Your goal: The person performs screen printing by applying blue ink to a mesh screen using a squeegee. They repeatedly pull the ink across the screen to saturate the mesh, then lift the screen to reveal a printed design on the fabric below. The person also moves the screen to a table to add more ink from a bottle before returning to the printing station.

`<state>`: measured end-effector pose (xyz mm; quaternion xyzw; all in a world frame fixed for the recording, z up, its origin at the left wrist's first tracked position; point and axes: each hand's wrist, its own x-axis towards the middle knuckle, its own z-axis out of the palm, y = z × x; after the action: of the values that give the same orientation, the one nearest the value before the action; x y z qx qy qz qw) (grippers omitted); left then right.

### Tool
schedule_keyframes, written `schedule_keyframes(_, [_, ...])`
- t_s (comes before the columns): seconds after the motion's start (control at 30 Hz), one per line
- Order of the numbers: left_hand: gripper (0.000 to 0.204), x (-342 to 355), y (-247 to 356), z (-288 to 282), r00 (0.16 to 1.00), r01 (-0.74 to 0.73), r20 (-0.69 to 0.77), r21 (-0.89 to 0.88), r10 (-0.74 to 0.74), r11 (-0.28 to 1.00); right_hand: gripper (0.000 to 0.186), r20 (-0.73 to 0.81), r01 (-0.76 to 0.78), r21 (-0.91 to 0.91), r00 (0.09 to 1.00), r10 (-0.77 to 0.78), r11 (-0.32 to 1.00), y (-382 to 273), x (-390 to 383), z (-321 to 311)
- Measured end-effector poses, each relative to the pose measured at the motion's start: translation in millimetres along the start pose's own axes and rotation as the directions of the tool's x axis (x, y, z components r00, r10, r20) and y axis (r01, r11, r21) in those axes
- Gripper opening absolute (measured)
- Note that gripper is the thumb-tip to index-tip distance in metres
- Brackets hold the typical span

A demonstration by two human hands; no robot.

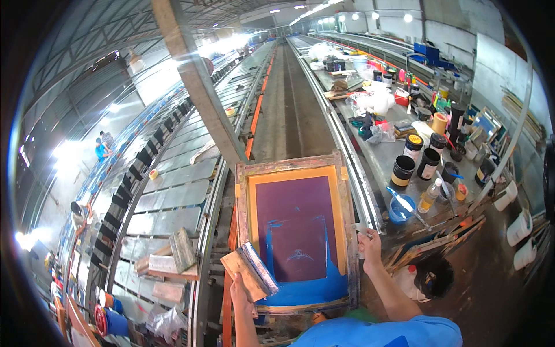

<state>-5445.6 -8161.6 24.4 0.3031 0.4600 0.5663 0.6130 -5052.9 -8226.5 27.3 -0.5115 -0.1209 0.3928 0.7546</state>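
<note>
In front of me lies a screen printing frame [241, 199] with a wooden rim, yellow-orange tape along its inner edges and a purple mesh. Blue ink [309, 294] covers the near end of the mesh, and streaks of it run up both sides. My left hand [240, 290] is closed on a wooden squeegee [250, 272], tilted over the frame's near left corner, its lower edge smeared with ink. At the frame's right rim, my right hand [370, 247] is closed with a small, pale, flat piece at its fingertips, too small to name.
Right of me, a cluttered metal table [370, 156] bears black ink jars [403, 171], a blue tub [400, 209] and a bottle [429, 196]. Wooden blocks [173, 263] lie on the long print table at left. A slanting post [199, 81] rises beyond the frame. Far left, other people [102, 149] work.
</note>
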Motion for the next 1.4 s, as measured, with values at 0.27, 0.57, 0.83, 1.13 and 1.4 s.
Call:
schedule_keyframes(0.27, [0.059, 140, -31, 60, 0.989, 0.106, 0.096, 0.056, -0.111, 0.993, 0.035, -0.173, 0.052, 0.014, 0.984, -0.049, 0.999, 12, 99, 28])
schedule_keyframes(0.57, [0.065, 321, -32, 161, 0.991, 0.104, 0.060, 0.179, -0.117, 0.978, 0.036, -0.198, 0.152, 0.002, 0.969, -0.148, 0.988, 3, 258, 115])
schedule_keyframes(0.83, [0.064, 425, -62, 233, 0.959, 0.257, 0.090, 0.118, -0.268, 0.959, 0.041, -0.156, 0.156, -0.100, 0.973, -0.171, 0.983, -11, 389, 155])
schedule_keyframes(1.13, [0.059, 624, -92, 332, 0.945, 0.320, 0.083, -0.043, -0.315, 0.947, 0.039, -0.168, 0.193, -0.071, 0.965, -0.203, 0.979, -17, 585, 230])
schedule_keyframes(1.4, [0.052, 810, -46, 404, 0.963, 0.267, 0.016, 0.004, -0.267, 0.964, 0.050, -0.114, 0.027, -0.090, 0.993, -0.038, 0.996, -15, 765, 341])
